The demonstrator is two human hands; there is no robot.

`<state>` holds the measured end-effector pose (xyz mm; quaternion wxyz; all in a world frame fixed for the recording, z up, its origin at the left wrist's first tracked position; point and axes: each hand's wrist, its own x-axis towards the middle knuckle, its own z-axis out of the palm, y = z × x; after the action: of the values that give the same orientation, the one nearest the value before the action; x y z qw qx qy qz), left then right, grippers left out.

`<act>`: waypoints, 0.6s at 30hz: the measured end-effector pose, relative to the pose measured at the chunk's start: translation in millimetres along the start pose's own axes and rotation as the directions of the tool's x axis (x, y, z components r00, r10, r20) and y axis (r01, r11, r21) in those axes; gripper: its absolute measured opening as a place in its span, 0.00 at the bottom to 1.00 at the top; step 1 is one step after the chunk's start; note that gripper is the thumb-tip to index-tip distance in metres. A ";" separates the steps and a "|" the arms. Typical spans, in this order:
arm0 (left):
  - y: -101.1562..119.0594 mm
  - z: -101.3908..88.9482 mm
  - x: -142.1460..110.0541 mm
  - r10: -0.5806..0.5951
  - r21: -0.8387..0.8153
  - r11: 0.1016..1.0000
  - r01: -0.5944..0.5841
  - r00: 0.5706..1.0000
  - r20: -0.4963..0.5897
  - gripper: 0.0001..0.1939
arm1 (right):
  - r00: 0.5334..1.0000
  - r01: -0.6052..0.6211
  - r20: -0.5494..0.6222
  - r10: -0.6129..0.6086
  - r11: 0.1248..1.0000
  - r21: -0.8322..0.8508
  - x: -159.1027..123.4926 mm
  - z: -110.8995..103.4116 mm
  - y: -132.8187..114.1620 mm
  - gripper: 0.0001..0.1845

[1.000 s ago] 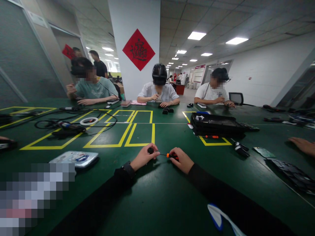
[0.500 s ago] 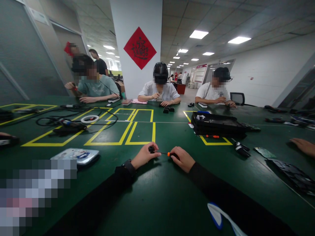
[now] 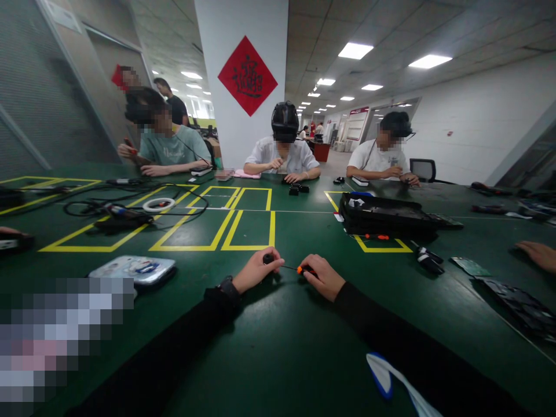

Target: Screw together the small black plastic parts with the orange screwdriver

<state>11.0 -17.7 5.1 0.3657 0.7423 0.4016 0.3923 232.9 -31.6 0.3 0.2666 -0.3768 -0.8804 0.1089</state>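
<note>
OK, both hands out front, mid-table. Left hand (image 3: 257, 270) w/ its grip curled in tight, fingers and thumb around a small black piece (image 3: 269, 258), no real gap showing. Prob. the steadying side, b/c the piece is too small to sit firm by itself. Right hand (image 3: 324, 277): grip wrapped snug on the handle of a screwdriver (image 3: 300, 270), laid nearly flat, shaft aimed L at the other hand's fingertips. Holding it near the collar looks like a choice for fine control vs. brute force. Tip ends at the left fingers; can't tell if it's actually in the piece. Both things sit just over the table (image 3: 278, 359), prob. kept low so nothing drops far.

Bare green all around the hands, i.e. good elbow room; silvery case (image 3: 134, 270) off L, black trays (image 3: 386, 213) beyond on the R, well apart from the work.

Looks-wise: the piece is dark, roundish, stubby, details too small to read. Screwdriver's got a thin dark shaft, bright orange collar, dark handle w/ orange bits, mostly under the fingers.
</note>
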 end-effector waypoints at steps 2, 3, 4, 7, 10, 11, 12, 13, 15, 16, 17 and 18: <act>0.1 -0.1 0.3 0.014 0.009 1.000 -0.014 1.000 0.000 0.13 | 1.000 0.006 -0.005 -0.006 1.000 0.000 0.3 0.1 0.9 0.07; 0.3 -0.1 0.3 0.016 0.013 1.000 -0.016 1.000 -0.002 0.13 | 1.000 0.013 -0.006 -0.013 1.000 0.003 0.4 0.2 1.3 0.08; 0.6 -0.2 0.3 0.016 0.017 1.000 -0.016 1.000 -0.004 0.13 | 1.000 0.021 -0.006 -0.021 1.000 0.008 0.4 0.2 1.6 0.08; 1.6 -0.4 0.0 0.014 0.016 1.000 -0.014 1.000 -0.005 0.13 | 1.000 0.022 -0.019 -0.022 1.000 0.020 -0.1 0.3 1.8 0.07; 2.2 -0.3 -0.1 0.016 0.002 1.000 -0.016 1.000 0.005 0.12 | 0.999 -0.006 -0.040 0.007 1.000 0.026 -1.0 0.2 1.0 0.09; 2.2 -0.2 0.0 0.017 -0.001 1.000 -0.017 1.000 0.008 0.12 | 0.999 -0.011 -0.040 0.012 1.000 0.028 -1.3 0.1 0.5 0.10; 2.2 -0.1 0.1 0.018 -0.003 1.000 -0.018 1.000 0.011 0.12 | 0.999 -0.012 -0.037 0.013 1.000 0.027 -1.5 0.0 0.0 0.11; 2.1 -0.1 0.3 0.019 -0.001 1.000 -0.019 1.000 0.012 0.12 | 0.999 -0.012 -0.033 0.012 1.000 0.023 -1.5 -0.2 -0.5 0.12; 1.9 -0.2 0.6 0.017 0.011 1.000 -0.017 1.000 0.012 0.13 | 0.999 -0.016 -0.028 0.016 1.000 0.008 -1.3 -0.6 -1.0 0.12; 1.8 -0.3 0.7 0.015 0.019 1.000 -0.015 1.000 0.013 0.13 | 0.999 -0.017 -0.027 0.017 1.000 -0.001 -1.0 -0.7 -1.0 0.10; 1.8 -0.6 0.7 0.013 0.028 1.000 -0.013 1.000 0.016 0.13 | 1.000 -0.016 -0.025 0.016 1.000 -0.010 -0.6 -0.7 -0.6 0.08; 1.9 -0.9 0.7 0.012 0.035 0.999 -0.012 1.000 0.020 0.13 | 1.000 -0.011 -0.022 0.011 1.000 -0.018 -0.2 -0.7 -0.1 0.07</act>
<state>11.1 -17.6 7.3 0.3541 0.7549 0.4004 0.3800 233.3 -31.8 0.8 0.2723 -0.3852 -0.8763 0.0980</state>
